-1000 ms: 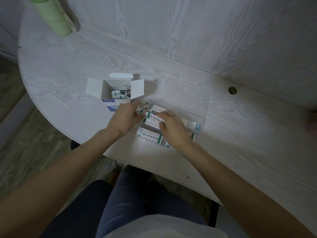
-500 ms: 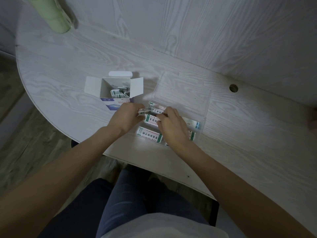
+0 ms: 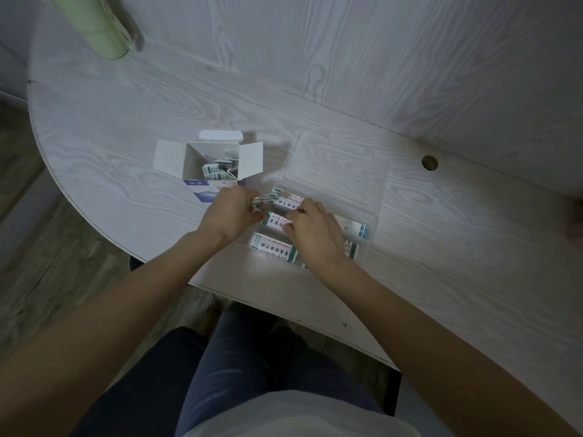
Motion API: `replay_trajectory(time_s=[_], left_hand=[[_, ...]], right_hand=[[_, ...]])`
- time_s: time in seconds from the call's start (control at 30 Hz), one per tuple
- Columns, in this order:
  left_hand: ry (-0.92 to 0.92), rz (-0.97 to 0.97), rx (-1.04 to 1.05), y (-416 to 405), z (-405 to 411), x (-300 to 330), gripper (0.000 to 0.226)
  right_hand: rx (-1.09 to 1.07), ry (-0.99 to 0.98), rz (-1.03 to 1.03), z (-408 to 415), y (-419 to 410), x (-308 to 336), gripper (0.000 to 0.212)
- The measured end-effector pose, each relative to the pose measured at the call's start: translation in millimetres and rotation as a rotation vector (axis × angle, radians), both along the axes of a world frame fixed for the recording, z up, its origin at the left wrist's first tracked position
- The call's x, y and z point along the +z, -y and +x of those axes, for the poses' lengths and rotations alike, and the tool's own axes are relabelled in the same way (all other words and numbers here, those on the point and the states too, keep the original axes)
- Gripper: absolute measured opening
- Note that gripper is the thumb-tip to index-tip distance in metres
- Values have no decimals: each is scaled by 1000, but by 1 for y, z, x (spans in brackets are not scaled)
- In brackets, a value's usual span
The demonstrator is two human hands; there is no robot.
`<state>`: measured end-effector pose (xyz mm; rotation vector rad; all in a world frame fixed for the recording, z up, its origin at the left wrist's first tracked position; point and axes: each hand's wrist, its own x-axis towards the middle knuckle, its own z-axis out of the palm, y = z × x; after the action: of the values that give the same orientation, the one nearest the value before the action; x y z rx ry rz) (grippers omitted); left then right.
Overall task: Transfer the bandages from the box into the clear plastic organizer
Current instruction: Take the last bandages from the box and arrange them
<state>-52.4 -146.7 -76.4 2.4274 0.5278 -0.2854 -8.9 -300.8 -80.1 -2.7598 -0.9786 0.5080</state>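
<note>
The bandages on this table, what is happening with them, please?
A person is moving bandages from the open box into the clear plastic organizer. The left hand holds a small stack of bandages just above the organizer, and the right hand rests over its compartments, where several bandages already lie flat. The organizer's lid is folded open behind. Some bandages remain in the box.

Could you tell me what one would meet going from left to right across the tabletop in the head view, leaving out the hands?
Green cylinder at the far left corner → open bandage box → clear plastic organizer with its open lid → round hole in the table.
</note>
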Motion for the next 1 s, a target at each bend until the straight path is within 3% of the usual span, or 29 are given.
replay_trajectory(time_s=[0.3, 0.43, 1.0], left_hand=[[13, 94, -208, 4, 2, -2, 4], [14, 114, -227, 1, 3, -6, 5], [-22, 152, -241, 1, 5, -7, 11]], right_hand=[[5, -129, 14, 6, 1, 5, 31], [-33, -102, 45, 12, 15, 9, 19], [-108, -86, 47, 15, 21, 13, 18]])
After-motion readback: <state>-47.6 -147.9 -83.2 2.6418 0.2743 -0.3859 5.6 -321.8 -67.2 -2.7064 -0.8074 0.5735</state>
